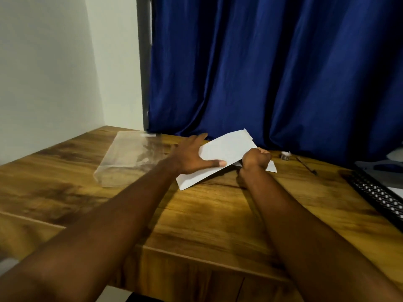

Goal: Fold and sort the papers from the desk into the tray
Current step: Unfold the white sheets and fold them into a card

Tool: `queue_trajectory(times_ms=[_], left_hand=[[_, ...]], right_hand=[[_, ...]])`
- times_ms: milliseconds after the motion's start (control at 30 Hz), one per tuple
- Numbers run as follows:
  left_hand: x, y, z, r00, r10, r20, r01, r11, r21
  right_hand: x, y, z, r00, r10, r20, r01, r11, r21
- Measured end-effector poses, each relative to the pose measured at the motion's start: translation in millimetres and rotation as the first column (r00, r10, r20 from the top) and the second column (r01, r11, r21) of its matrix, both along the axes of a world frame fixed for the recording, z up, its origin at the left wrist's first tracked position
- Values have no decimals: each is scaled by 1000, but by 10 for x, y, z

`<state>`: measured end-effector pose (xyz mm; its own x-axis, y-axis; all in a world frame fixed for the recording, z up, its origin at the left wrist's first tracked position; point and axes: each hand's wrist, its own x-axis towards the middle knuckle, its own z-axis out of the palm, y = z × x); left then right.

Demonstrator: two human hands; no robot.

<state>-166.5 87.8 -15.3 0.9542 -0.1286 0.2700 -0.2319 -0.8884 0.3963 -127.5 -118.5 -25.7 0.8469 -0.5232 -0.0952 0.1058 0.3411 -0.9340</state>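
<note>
On a wooden desk (196,216) set into a room corner, a white wall (54,73) stands at the left and a blue curtain (272,68) hangs along the back, its hem reaching the desktop. A dark upright frame (144,62) shows between the two. The wood is warm brown with darker streaks of grain. Toward the back left lies a clear tray (122,162), flat and transparent, with the grain showing through it and a pale glare across its far side. Just right of it, the folded paper (226,149) is held slightly above the desk near the curtain, slanting from its low near-left corner up to its far-right corner. The left hand (189,158) grasps its left part, thumb laid across the top face and fingers stretched out behind the far edge. The right hand (256,161) is clenched around the paper's right end. A second white sheet (272,167) pokes out from under that fist, mostly hidden. Further right sit a small round pot (285,155), too small to read, and a thin pen (306,165). A black keyboard (375,192) and a grey object (381,173) behind it are cut off by the right edge. Both forearms are bare and somewhat blurred.
</note>
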Motion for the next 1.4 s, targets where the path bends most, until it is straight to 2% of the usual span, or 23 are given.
queue_trajectory(times_ms=[100,200,367,433,500,600,667,733,900,1000,1167,1333,1400], left_hand=[[137,-371,-8,997,-77,-17,78,995,56],[300,-572,3,989,-137,-55,142,985,95],[503,-573,55,967,-247,-68,256,950,178],[562,-523,89,963,-247,-107,267,934,238],[621,-511,103,956,-243,-165,281,921,270],[629,-516,80,945,-244,-217,293,927,235],[630,-508,19,932,-266,-246,319,924,210],[616,-469,-41,924,-289,-251,338,923,182],[605,-345,-59,939,-291,-183,324,926,191],[573,-365,-87,953,-264,-147,289,939,187],[495,-480,-166,962,-272,-31,272,941,201],[430,-692,-264,955,-296,4,289,936,200],[438,-723,-281,953,-302,7,295,935,198]], right_hand=[[18,-51,27,1000,14,2,-14,999,-35],[52,-174,11,998,-70,9,70,998,1],[113,-615,-19,991,-127,39,133,962,-240],[137,-745,-25,996,-59,63,77,935,-347],[159,-826,-33,997,73,19,-55,869,-492],[129,-897,-117,968,242,-68,-226,718,-658],[161,-949,-204,959,273,-80,-245,652,-717],[179,-999,-237,950,291,-110,-277,632,-724],[168,-1113,-196,962,243,-122,-242,562,-791],[145,-1086,-207,959,240,-147,-260,553,-792],[93,-980,-178,960,264,-96,-246,625,-741],[45,-816,-208,910,399,-111,-402,788,-467],[25,-796,-215,889,446,-107,-449,799,-401]])
